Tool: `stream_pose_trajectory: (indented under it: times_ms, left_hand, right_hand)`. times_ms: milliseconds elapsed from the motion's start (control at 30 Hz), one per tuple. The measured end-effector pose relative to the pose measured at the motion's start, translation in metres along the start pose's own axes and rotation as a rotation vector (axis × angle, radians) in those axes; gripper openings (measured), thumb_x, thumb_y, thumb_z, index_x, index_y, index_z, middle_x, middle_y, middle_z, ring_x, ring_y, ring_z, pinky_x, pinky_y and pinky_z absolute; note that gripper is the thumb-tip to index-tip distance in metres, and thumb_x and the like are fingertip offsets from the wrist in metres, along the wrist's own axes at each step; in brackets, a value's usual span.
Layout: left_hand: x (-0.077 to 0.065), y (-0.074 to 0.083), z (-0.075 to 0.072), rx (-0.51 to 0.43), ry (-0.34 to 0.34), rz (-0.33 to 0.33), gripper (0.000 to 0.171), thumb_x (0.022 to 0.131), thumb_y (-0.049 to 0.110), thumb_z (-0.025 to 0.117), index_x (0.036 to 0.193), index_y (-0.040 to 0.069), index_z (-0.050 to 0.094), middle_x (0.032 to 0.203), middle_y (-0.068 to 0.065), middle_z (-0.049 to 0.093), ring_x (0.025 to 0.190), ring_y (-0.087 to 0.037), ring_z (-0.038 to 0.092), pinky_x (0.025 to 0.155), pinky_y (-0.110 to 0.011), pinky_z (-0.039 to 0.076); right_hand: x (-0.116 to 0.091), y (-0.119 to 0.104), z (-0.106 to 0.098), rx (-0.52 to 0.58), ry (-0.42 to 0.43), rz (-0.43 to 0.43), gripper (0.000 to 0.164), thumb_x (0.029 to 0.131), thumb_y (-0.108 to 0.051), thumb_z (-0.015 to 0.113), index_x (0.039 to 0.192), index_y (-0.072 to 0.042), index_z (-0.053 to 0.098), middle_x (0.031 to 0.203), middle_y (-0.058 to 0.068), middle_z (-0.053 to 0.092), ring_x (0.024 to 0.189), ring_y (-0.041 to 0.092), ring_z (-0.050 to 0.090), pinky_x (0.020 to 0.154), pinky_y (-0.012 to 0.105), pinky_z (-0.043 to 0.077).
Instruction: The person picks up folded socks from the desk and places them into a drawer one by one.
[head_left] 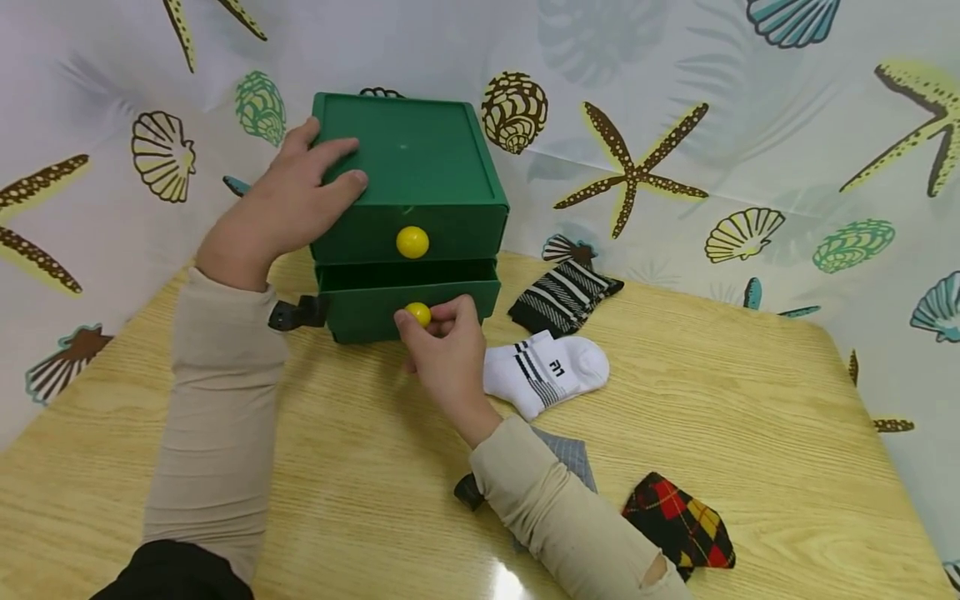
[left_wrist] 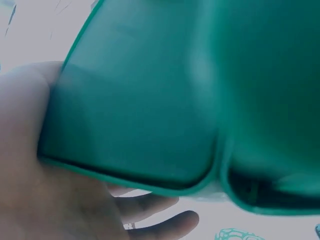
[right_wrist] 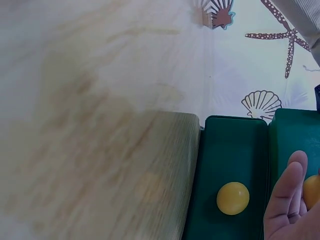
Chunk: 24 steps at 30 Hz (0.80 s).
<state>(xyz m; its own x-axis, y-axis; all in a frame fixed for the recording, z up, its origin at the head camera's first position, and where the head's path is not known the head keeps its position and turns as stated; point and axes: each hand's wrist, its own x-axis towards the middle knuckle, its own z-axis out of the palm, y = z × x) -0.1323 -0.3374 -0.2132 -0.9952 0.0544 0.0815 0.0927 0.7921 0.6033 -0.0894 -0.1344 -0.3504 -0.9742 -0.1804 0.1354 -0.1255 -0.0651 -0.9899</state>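
A green two-drawer box [head_left: 412, 158] stands against the patterned cloth. My left hand [head_left: 288, 200] rests on its upper left side, thumb and a finger stretched over the top; the left wrist view shows other extended fingers [left_wrist: 172, 227] beside the green wall. My right hand [head_left: 453, 354] pinches the yellow knob [head_left: 417, 314] of the lower drawer [head_left: 367, 312]. That drawer stands slightly pulled out, a dark gap above its front. The upper drawer [head_left: 352, 229] is closed, with its own yellow knob [head_left: 412, 242]. In the right wrist view both knobs show, the right hand [right_wrist: 287, 205] at one.
Right of the box lie a black-and-grey striped sock [head_left: 566, 296] and a white sock [head_left: 555, 371] with black bands. A grey cloth piece [head_left: 573, 457] is partly under my right forearm. Nearer me is a red, yellow and black argyle sock [head_left: 682, 521]. All are on the wooden table [head_left: 750, 400].
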Motion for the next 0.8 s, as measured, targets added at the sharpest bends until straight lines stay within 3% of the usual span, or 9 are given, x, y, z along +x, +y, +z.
stream_pose_trajectory:
  times_ms: [233,467,600,800]
  left_hand:
    - [0.0014,0.0062,0.0037,0.133,0.029,-0.030,0.064,0.107,0.043,0.024,0.163,0.012,0.020,0.167,-0.016,-0.012,0.151,-0.043,-0.002,0.115,-0.068,0.011]
    - [-0.0017,0.0043,0.0029,0.239,0.043,-0.014,0.066,0.106,0.045,0.019,0.162,0.011,0.023,0.166,-0.021,-0.006,0.148,-0.050,0.007,0.113,-0.069,0.014]
    - [-0.0019,0.0010,0.0025,0.197,0.053,-0.012,0.066,0.107,0.046,0.021,0.162,0.011,0.025,0.167,-0.019,-0.005,0.150,-0.046,0.003,0.115,-0.066,0.012]
    - [-0.0011,-0.0013,0.0050,0.068,0.078,-0.001,0.063,0.107,0.043,0.028,0.161,0.012,0.029,0.168,-0.015,-0.006,0.151,-0.042,-0.001,0.115,-0.066,0.013]
  right_hand:
    - [-0.0008,0.0001,-0.0004,0.004,-0.003,0.003,0.030,0.094,-0.019,0.074,0.105,-0.009,0.048,0.082,0.008,0.061,0.059,0.047,0.060,0.064,0.055,0.058]
    - [-0.0017,-0.0005,0.0010,-0.008,-0.016,-0.006,0.029,0.094,-0.019,0.074,0.104,-0.009,0.048,0.081,0.007,0.062,0.049,0.022,0.058,0.054,0.030,0.057]
    - [-0.0021,-0.0016,0.0012,-0.009,-0.016,0.001,0.029,0.094,-0.019,0.074,0.105,-0.009,0.048,0.081,0.007,0.061,0.050,0.024,0.058,0.055,0.031,0.057]
    - [-0.0027,-0.0031,0.0001,-0.005,-0.012,0.005,0.030,0.095,-0.018,0.074,0.106,-0.008,0.048,0.083,0.008,0.061,0.058,0.046,0.058,0.062,0.051,0.059]
